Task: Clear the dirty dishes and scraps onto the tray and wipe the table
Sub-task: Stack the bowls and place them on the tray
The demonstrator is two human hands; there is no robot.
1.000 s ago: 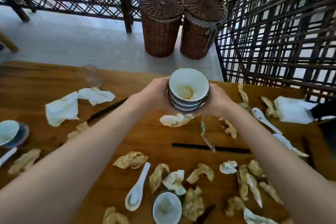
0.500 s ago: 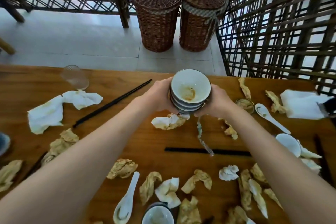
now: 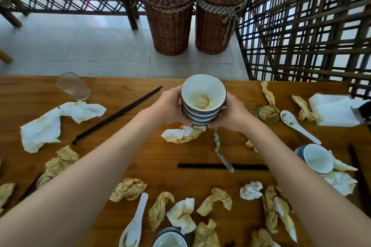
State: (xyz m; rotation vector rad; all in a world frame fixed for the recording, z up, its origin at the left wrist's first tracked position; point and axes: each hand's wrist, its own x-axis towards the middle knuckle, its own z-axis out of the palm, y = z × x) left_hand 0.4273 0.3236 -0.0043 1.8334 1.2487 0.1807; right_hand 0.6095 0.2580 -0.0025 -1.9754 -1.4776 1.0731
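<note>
White bowls point(image 3: 203, 102) sit in a stack in the middle of the frame, lifted just above the wooden table point(image 3: 160, 158). The left hand point(image 3: 170, 107) and the right hand point(image 3: 230, 114) wrap their fingers around its sides. I think the stack should stay level and move slowly, so the top bowl with brown sauce does not slip. No tray shows yet. Crumpled napkins point(image 3: 54, 124), spoons point(image 3: 134, 224), black chopsticks point(image 3: 118, 114) and a tipped glass point(image 3: 73, 86) lie all around. Two wicker baskets point(image 3: 167, 14) stand on the pale floor at the top, beside dark lattice screens point(image 3: 301, 26).
</note>
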